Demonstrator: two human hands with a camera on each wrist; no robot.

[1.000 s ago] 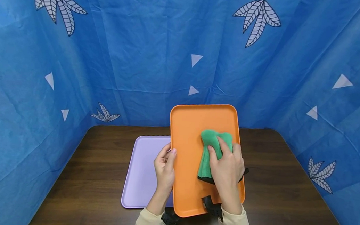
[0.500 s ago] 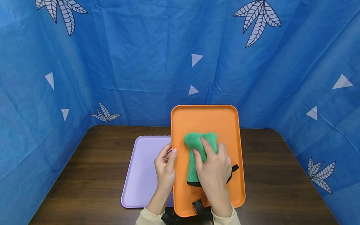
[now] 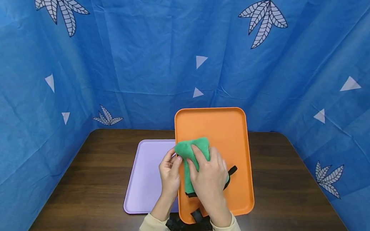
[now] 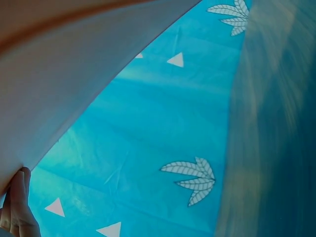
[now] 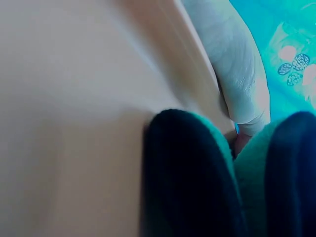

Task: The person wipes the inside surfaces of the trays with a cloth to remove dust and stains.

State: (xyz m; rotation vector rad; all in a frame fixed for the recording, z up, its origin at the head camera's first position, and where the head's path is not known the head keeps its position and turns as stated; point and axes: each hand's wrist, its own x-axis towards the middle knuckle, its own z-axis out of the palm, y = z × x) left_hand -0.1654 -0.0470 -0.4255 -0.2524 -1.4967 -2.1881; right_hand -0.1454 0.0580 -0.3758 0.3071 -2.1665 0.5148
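Observation:
An orange tray is held up and tilted, its inner face toward me. My left hand grips its left edge, thumb in front and fingers behind; in the left wrist view fingertips touch the tray's underside. My right hand holds a folded green cloth with black edging against the tray's left part. The cloth's top left corner meets my left fingers. In the right wrist view, dark folds of the cloth lie against the tray's surface, close to its rim.
A lilac tray lies flat on the dark wooden table, partly behind the orange one. A blue curtain with leaf and triangle prints encloses the back and sides. Black straps are on both wrists.
My right hand has slid the green cloth leftward across the orange tray, from its right side to the left edge. My left hand and the tray have stayed nearly still.

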